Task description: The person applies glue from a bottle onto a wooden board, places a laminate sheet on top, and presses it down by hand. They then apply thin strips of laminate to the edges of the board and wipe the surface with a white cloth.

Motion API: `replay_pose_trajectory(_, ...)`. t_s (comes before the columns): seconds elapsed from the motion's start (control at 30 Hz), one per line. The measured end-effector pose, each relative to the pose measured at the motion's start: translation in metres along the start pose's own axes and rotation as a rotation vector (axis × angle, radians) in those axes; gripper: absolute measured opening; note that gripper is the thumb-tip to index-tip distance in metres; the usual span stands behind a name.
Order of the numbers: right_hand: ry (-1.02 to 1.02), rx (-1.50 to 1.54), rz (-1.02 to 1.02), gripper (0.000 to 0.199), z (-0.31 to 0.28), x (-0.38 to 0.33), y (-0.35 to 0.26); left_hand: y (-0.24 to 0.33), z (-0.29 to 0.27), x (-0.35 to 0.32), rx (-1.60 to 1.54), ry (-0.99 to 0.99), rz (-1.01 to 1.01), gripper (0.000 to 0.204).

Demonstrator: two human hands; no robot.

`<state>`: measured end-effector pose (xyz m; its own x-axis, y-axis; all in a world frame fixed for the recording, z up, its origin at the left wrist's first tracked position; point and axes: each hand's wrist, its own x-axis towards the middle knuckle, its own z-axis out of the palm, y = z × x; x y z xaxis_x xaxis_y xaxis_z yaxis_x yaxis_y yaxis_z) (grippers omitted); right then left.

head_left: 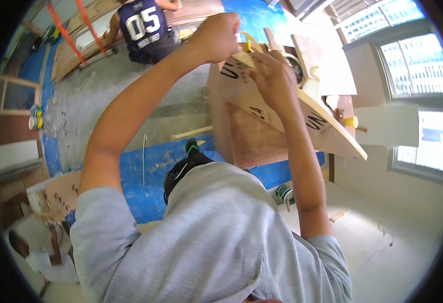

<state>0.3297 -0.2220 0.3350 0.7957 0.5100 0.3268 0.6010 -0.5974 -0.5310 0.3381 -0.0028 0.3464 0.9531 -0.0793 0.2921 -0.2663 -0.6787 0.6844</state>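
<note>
A long pale wooden board [246,93] with black printing lies slanted across a brown plywood worktable [254,139]. Near its far end my left hand [219,38] is raised in a fist; what it holds, if anything, is hidden by the fingers. My right hand [274,78] grips the board's far end, thumb on the printed face and fingers bent over the edge. Just beyond the two hands is a curved yellow strip [249,43]. A round dark object [295,68] sits beside my right hand, partly covered by it.
A person in a dark jersey [144,30] sits on the floor ahead, near orange ladder rails [67,33]. Another person [44,252] is at lower left. Blue sheeting [143,187] covers floor around my feet. A can [284,193] stands by the table; windows [410,65] are at right.
</note>
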Motion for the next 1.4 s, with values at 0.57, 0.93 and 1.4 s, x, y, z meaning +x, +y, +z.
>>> replay_pose_trajectory(0.57,0.762,-0.155,-0.116,0.021,-0.074,-0.095,0.056,0.0,-0.008,-0.015,-0.349,-0.117,-0.258,0.034)
replay_pose_trajectory(0.93,1.138,0.566,0.574,0.06,-0.166,-0.268,0.221,0.039,-0.019,-0.004,-0.037,-0.154,-0.241,0.03)
replay_pose_trajectory(1.4,1.108,0.522,0.494,0.054,-0.175,-0.275,0.237,0.066,-0.017,0.012,0.131,-0.215,-0.211,0.017)
